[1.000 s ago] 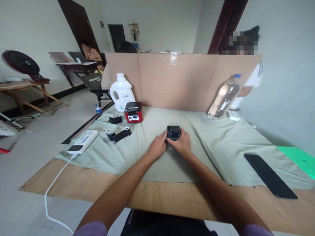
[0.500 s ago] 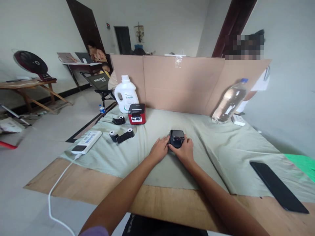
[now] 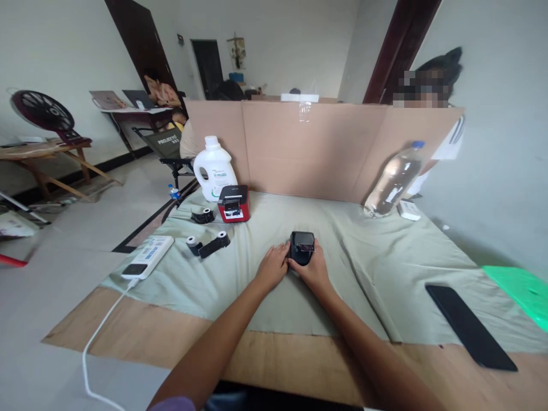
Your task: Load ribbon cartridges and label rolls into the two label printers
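A small black device [image 3: 302, 240] with a glossy top stands on the cloth in the middle of the table. What it is exactly I cannot make out. My right hand [image 3: 315, 271] wraps round its right side, the thumb across the near face. Against its left side press the fingertips of my left hand [image 3: 273, 268], palm down. To the left is a red and black box-shaped machine [image 3: 234, 204], like a small label printer. Near it lie a black roll [image 3: 202, 216] and two more dark rolls with white cores [image 3: 208, 245], one partly unrolled.
A white jug [image 3: 215, 171] stands behind the red machine, before a cardboard screen [image 3: 308, 154]. At the right are a large clear bottle [image 3: 394, 180], a black phone-like slab [image 3: 471, 325] and a green sheet [image 3: 520, 291]. A white power strip [image 3: 148, 257] lies left. People sit beyond.
The whole view has shifted slightly, so things on the table appear a little further left and lower. Both hands keep their place at the black device.
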Tool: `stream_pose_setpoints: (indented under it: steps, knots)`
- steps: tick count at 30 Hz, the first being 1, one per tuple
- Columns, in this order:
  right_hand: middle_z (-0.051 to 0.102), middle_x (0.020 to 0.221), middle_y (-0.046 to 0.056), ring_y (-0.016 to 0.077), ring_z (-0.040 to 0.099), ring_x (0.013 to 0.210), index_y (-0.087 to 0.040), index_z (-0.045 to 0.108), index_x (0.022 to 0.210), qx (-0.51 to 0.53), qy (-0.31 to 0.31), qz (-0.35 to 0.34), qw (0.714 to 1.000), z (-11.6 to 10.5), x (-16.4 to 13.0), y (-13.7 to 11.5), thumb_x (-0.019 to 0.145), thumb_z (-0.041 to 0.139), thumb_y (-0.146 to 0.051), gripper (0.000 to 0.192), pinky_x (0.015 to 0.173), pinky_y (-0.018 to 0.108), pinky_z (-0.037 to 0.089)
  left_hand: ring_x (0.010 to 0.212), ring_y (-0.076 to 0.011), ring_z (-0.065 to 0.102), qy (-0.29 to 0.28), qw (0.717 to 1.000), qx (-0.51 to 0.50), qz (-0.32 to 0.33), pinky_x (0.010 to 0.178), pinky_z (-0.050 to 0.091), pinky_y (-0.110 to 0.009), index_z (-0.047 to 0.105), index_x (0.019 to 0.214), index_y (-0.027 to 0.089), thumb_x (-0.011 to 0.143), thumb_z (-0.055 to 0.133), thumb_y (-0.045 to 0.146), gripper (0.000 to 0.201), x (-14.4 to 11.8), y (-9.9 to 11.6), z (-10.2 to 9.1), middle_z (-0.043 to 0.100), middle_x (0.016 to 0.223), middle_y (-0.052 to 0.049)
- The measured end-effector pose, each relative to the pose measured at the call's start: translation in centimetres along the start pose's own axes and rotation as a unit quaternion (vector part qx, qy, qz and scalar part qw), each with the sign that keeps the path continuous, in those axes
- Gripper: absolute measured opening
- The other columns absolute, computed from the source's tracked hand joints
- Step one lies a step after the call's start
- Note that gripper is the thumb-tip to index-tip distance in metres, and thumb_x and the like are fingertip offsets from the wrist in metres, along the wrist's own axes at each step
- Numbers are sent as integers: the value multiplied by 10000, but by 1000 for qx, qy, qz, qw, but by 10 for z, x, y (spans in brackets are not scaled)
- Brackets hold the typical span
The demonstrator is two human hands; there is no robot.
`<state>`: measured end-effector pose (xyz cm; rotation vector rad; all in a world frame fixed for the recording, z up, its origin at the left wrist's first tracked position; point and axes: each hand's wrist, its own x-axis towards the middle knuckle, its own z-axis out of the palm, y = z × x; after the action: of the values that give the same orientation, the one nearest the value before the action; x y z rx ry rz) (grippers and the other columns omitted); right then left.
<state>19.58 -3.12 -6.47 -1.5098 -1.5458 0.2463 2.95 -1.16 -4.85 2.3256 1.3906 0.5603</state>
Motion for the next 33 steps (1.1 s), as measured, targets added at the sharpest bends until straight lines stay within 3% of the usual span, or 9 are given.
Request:
stream_pose_setpoints:
  steps: [8, 18, 33]
  knots:
    - [514, 1392, 244, 399, 507, 1319, -124, 291, 1501, -14, -12, -3, 1000, -5, 0, -3, 705, 751, -640, 1054, 1083, 585, 428, 1474, -221, 387, -11, 1000, -8, -7, 1260, 222, -456, 345, 1564, 174, 905, 421, 161, 664, 0, 2, -2, 460, 1563, -99]
    - [588, 1172, 195, 392, 611, 1063, -146, 361, 1468, -111, -8, 0, 994, -13, 8, -12, 664, 762, -681, 1045, 905, 538, 527, 1479, -216, 382, -15, 1000, -15, -14, 1268, 225, -461, 372, 1553, 180, 875, 418, 114, 683, 0, -1, 2, 455, 1566, -91]
    - [566, 1103, 153, 342, 577, 1008, -121, 391, 1421, -123, 0, 21, 992, -13, 1, -17, 680, 755, -600, 954, 871, 497, 503, 1329, -251, 563, 68, 996, 0, 52, 1179, 391, -514, 504, 1468, 153, 880, 439, 82, 596, 4, -20, 19, 620, 1408, -125]
